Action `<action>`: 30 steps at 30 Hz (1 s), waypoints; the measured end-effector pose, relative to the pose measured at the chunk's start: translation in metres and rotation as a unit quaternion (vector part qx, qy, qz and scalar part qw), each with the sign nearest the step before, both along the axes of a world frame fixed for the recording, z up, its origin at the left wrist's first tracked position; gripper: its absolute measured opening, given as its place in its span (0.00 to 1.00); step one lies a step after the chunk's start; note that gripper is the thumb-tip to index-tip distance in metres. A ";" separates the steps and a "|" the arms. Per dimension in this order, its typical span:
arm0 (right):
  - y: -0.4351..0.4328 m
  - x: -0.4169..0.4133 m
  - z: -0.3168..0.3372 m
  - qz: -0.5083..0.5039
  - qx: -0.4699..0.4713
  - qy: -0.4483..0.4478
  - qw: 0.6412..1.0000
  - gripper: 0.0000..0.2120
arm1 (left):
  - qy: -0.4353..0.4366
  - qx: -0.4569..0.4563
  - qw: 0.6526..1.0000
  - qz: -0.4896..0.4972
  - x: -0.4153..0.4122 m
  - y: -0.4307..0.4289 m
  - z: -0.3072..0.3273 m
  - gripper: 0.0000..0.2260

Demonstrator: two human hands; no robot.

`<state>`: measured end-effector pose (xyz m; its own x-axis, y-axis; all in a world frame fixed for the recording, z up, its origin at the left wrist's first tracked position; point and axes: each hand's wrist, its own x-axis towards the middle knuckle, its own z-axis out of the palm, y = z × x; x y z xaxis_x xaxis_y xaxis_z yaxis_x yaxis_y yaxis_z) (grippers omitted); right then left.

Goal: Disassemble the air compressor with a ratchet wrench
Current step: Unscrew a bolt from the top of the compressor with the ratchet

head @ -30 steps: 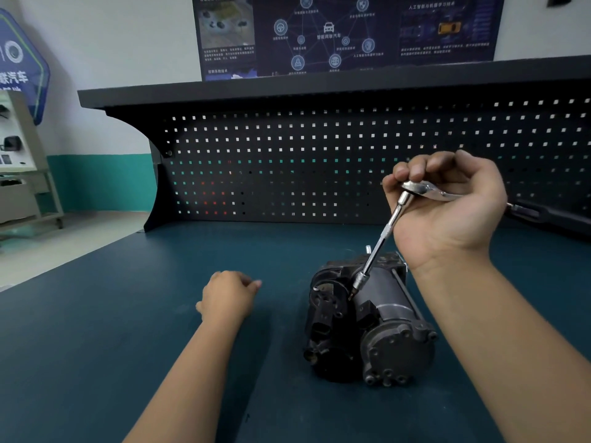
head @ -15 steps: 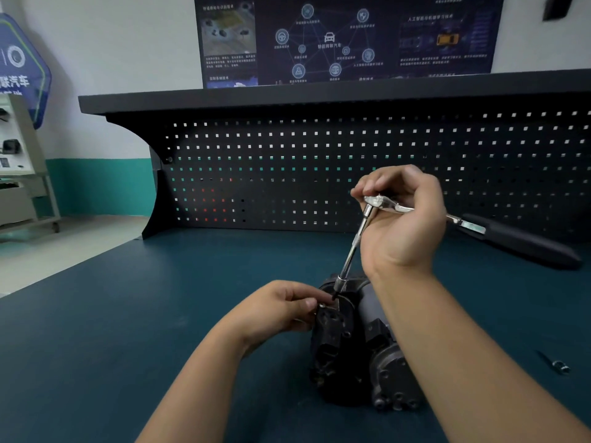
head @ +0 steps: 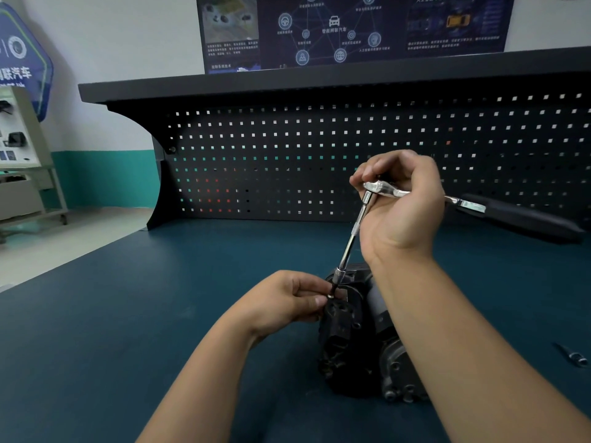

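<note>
The dark air compressor (head: 355,343) lies on the blue bench top, partly hidden behind my right forearm. My right hand (head: 401,203) grips the chrome head of the ratchet wrench (head: 383,190); its black handle points right. A long extension bar (head: 350,243) slants down from the head to a socket at the compressor's top left. My left hand (head: 284,303) pinches the socket's tip where a small silver bolt shows, right at the compressor's upper edge.
A black pegboard back panel (head: 287,161) with a shelf above it closes off the bench's far side. A small loose metal part (head: 575,359) lies on the blue bench top (head: 112,330) at the right. A white equipment stand (head: 22,148) is off to the left.
My left hand moved from the bench top to the socket tip at the compressor. The right hand and wrench shifted left and a little down, the bar's lower end now on the compressor's top left.
</note>
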<state>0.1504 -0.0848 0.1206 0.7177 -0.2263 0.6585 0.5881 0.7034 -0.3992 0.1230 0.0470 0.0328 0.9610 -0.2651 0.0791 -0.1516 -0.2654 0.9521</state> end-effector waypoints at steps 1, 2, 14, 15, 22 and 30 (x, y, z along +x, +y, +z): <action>0.000 0.000 0.000 0.001 0.000 0.003 1.000 0.15 | -0.001 0.002 1.000 0.003 0.000 0.000 0.000 0.12; -0.001 0.000 0.000 0.005 0.001 0.007 1.000 0.15 | -0.003 0.004 1.000 0.005 0.000 0.000 0.000 0.12; 0.006 0.004 -0.002 -0.067 -0.102 0.009 0.993 0.14 | -0.020 0.022 1.000 0.000 -0.002 0.000 0.002 0.15; 0.007 0.004 -0.002 -0.103 -0.140 0.009 0.985 0.13 | -0.022 0.023 1.000 0.002 -0.002 0.000 0.002 0.15; 0.007 -0.004 -0.002 -0.286 -0.344 -0.011 0.894 0.14 | -0.031 0.029 0.999 0.002 -0.003 0.001 0.003 0.16; 0.028 -0.027 -0.005 -0.444 -0.458 -0.088 0.765 0.15 | -0.132 -0.025 0.989 0.069 -0.007 -0.011 0.013 0.16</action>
